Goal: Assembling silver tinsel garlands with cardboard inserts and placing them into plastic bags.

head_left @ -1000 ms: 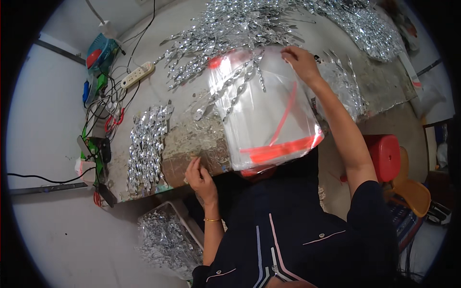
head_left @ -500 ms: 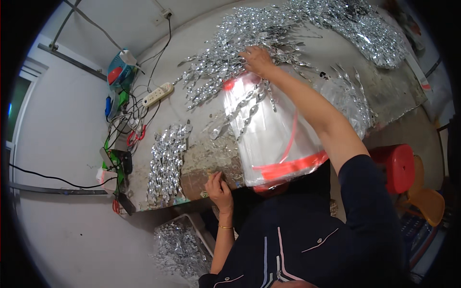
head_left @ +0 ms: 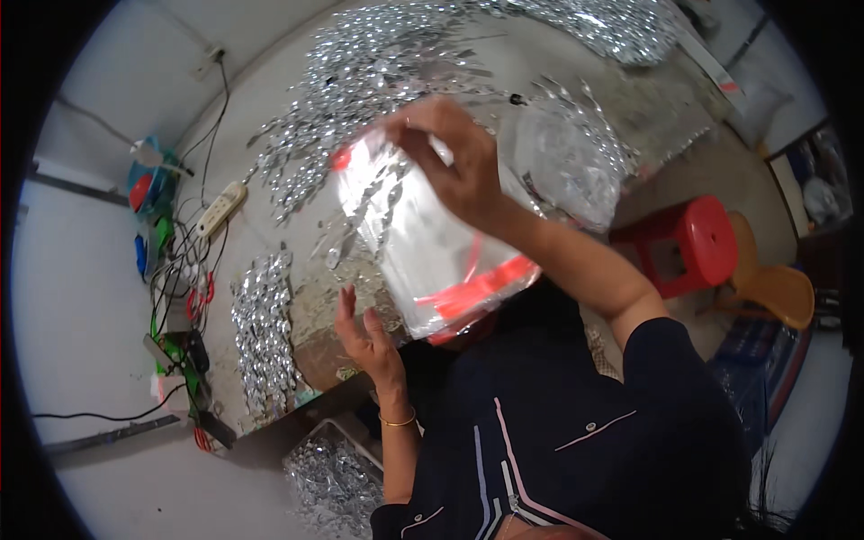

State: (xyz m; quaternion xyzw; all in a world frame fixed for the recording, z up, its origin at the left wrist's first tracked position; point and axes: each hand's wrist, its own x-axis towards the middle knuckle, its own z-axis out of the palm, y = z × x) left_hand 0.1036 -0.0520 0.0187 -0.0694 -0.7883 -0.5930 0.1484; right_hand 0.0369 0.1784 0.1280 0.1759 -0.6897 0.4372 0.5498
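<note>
A stack of clear plastic bags [head_left: 423, 243] with red bands at its ends lies over the near edge of the table. My right hand [head_left: 450, 162] is raised above its far end, blurred, with thumb and fingers drawn together; whatever is between them cannot be made out. Several silver twisted foil strips [head_left: 385, 202] show on the bags just below that hand. Left of the stack, my left hand [head_left: 371, 349] is held up at the table's edge with its fingers apart and nothing in it.
Loose silver foil strips [head_left: 369, 67] are heaped across the far table, and a neat row of strips [head_left: 263, 333] lies at the left. A power strip [head_left: 221, 210] and tangled cables line the wall. A red stool [head_left: 706, 241] stands right; a bin [head_left: 333, 477] of foil sits below.
My right hand has come up off the foil heap toward me. My left hand has lifted from the table edge and its fingers have spread. The whole view has shifted.
</note>
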